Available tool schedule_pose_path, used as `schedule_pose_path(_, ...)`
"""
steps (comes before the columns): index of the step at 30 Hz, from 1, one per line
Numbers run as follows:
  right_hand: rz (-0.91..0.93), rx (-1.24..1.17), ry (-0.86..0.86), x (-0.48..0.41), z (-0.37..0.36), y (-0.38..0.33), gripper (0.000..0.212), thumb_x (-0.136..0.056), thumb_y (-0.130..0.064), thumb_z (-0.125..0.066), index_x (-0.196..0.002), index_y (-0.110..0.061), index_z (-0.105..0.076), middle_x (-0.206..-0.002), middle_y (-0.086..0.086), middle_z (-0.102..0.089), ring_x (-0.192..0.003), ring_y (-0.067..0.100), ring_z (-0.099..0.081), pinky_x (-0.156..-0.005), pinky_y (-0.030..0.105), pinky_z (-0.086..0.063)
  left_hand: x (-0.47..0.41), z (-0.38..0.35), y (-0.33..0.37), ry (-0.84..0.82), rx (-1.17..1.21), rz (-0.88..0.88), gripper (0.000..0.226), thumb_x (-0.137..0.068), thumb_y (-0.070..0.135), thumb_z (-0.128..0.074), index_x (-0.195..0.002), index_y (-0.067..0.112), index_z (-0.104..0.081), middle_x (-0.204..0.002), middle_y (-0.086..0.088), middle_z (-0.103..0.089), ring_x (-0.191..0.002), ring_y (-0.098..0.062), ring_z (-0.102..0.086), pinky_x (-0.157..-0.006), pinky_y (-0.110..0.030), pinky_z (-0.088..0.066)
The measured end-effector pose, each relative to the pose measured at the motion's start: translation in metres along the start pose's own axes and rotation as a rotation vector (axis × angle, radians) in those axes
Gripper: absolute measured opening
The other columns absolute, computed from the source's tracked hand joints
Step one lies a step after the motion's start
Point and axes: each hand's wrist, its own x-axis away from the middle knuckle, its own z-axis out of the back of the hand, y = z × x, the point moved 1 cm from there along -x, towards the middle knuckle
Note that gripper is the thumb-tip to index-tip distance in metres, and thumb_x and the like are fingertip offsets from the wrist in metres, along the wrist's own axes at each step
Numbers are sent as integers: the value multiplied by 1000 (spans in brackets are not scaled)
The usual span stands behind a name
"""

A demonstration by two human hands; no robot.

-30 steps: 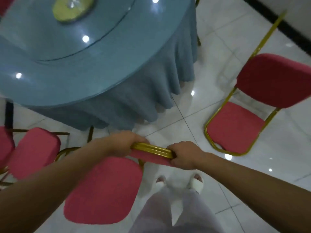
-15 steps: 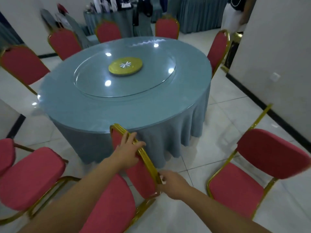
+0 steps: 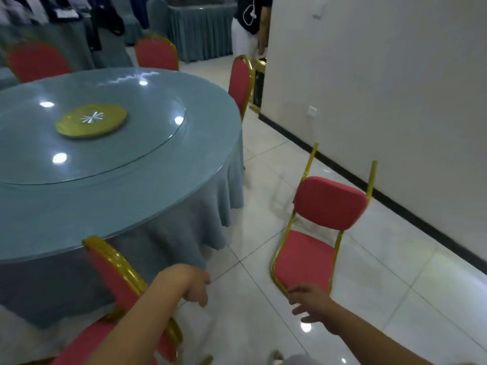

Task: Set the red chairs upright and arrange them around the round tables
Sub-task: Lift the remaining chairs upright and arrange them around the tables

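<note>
Chair (image 3: 328, 206) tipped on floor (image 3: 250, 327) looks light, rigid; grab near gold back rail (image 3: 278, 283); right hand (image 3: 312, 301) spread open beside it, left hand (image 3: 196, 288) loosely curled, empty.

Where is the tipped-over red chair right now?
In the head view the tipped-over chair lies on its back on the floor at right, between the round table and the white wall, just beyond the right hand.

White wall (image 3: 395, 88), tiled floor (image 3: 253, 320), standing bystander (image 3: 250, 25)
</note>
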Motion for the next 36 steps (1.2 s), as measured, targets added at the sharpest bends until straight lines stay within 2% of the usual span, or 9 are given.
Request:
schedule_pose_path(4, -73, -148, 80, 2, 43, 35, 19, -85, -15, -67, -105, -15, -69, -106, 12, -69, -90, 27, -71, -72, 36, -57, -13, 16, 77, 97, 366, -305, 50, -92, 41, -59, -139, 47, -45, -139, 10, -50, -120, -13, -54, -98, -30, -47)
schedule_pose_path(10, -58, -352, 166, -27, 114, 53, 14, -88, -15, -68, -102, -17, -65, -100, 14, -70, -92, 31, -70, -81, 45, -60, -57, 37, 164, 167, 619, -336, 30, -93, 32, -60, -123, 39, -61, -119, 12, -62, -106, -7, -60, -90, -25, -52)
schedule_pose_path(14, -63, -471, 152, -45, 173, 73, 10, -92, -13, -64, -102, -15, -64, -97, 15, -71, -89, 30, -69, -87, 49, -56, -93, 38, 216, 179, 925, -193, 20, -91, 27, -61, -109, 35, -67, -110, 2, -67, -101, -13, -65, -79, -26, -56)
schedule_pose_path(18, -121, -531, 148, -68, 247, 107, 16, -95, -17, -62, -108, -9, -62, -100, 15, -71, -85, 28, -66, -76, 40, -55, -133, 15, 252, 163, 1139, 4, 16, -89, 18, -67, -103, 25, -72, -107, -7, -72, -94, -20, -70, -85, -39, -60)
schedule_pose_path(21, -156, -535, 196, -87, 298, 129, 12, -92, -17, -64, -100, -7, -63, -88, 11, -67, -79, 27, -62, -76, 38, -49, -153, 1, 267, 155, 1344, 124, 16, -91, 15, -65, -105, 17, -73, -108, -14, -73, -90, -25, -71, -77, -38, -61)
schedule_pose_path(23, -183, -555, 216, -101, 321, 139, 18, -92, -17, -65, -105, -5, -63, -94, 13, -66, -81, 27, -61, -77, 39, -49, -162, -3, 273, 139, 1426, 184, 17, -93, 17, -63, -107, 15, -72, -105, -14, -72, -92, -28, -71, -73, -38, -60)
schedule_pose_path(28, -231, -600, 187, -130, 343, 142, 24, -93, -20, -63, -112, -5, -63, -106, 15, -66, -88, 28, -64, -80, 41, -51, -189, 13, 287, 44, 1284, 223, 17, -92, 16, -62, -107, 17, -71, -103, -11, -73, -88, -24, -72, -70, -34, -58)
schedule_pose_path(32, -290, -620, 196, -152, 344, 146, 23, -91, -21, -66, -109, -6, -64, -107, 16, -67, -84, 28, -64, -83, 41, -54, -237, 37, 294, 66, 933, 242, 18, -87, 10, -62, -100, 18, -70, -90, -7, -68, -76, -19, -62, -68, -28, -49)
schedule_pose_path(36, -433, -606, 245, -170, 339, 157, 20, -91, -20, -66, -105, -7, -65, -103, 15, -68, -83, 27, -65, -77, 39, -54, -295, 44, 298, -67, 620, 187, 21, -88, 10, -65, -109, 13, -68, -103, -9, -63, -88, -21, -57, -72, -23, -42)
